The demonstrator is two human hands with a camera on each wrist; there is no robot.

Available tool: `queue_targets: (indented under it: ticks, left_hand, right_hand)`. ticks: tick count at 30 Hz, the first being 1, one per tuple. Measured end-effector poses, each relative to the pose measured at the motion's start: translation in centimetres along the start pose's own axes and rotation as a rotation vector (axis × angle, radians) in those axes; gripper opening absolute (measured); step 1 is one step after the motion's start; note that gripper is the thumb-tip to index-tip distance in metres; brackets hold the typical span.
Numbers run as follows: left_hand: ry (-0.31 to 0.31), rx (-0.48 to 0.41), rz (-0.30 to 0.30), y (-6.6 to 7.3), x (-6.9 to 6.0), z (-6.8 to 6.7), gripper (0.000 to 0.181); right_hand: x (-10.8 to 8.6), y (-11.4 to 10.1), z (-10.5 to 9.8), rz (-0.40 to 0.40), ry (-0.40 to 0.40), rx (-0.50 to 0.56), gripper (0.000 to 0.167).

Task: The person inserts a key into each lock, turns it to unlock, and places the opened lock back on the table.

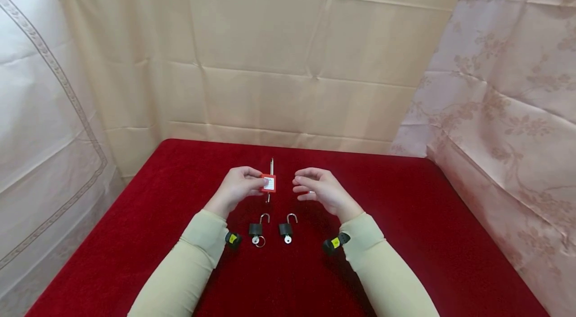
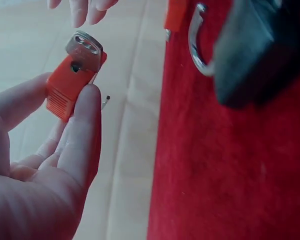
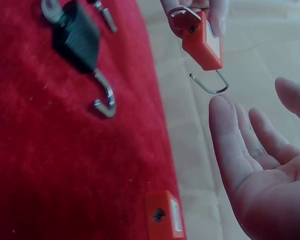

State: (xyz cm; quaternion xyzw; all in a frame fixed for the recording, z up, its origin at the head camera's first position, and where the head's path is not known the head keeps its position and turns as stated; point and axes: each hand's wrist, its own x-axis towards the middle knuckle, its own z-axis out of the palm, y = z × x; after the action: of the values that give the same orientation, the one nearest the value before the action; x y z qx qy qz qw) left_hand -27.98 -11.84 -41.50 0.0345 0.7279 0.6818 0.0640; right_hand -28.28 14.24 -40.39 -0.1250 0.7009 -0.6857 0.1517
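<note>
My left hand point(image 1: 238, 186) pinches a red padlock point(image 1: 272, 188) with a white label, held above the table. Its long shackle point(image 3: 215, 91) stands raised out of the body, and a key point(image 2: 86, 50) sits in the keyhole at the other end. My right hand point(image 1: 323, 188) is held to the right of it, fingers loosely extended with nothing in them, apart from the padlock. A second red padlock point(image 3: 160, 217) lies on the table, mostly hidden behind my right hand in the head view.
Nearer me, two black padlocks point(image 1: 255, 229) point(image 1: 285, 229) lie side by side with open shackles and keys inserted; the left key carries a ring point(image 1: 260, 242). The red cloth-covered table point(image 1: 387, 257) ends at hanging beige curtains point(image 1: 270, 57).
</note>
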Motion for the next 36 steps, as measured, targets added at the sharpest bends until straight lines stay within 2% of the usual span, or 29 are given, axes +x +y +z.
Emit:
queue_targets:
  ticks: [8,17,24,30,36]
  left_hand:
    - [0.046,0.071,-0.089,-1.1,0.4,-0.9,0.033]
    - [0.040,0.094,-0.126,-2.6,0.8,-2.3,0.029]
    - [0.039,0.137,-0.157,-2.3,0.5,-3.2,0.027]
    - [0.045,0.173,-0.173,-2.2,0.4,-3.5,0.024]
    - [0.053,0.255,-0.187,-1.8,0.1,-3.6,0.023]
  right_hand:
    - [1.0,0.7,0.5,0.065,-0.045,-0.079,0.045]
    - [1.3,1.8,0.6,0.104,-0.075,-0.116,0.047]
    - [1.5,1.8,0.4,0.139,-0.119,-0.133,0.045]
    - [1.6,2.0,0.4,0.169,-0.111,-0.156,0.041]
    - [1.5,2.0,0.7,0.179,-0.109,-0.174,0.037]
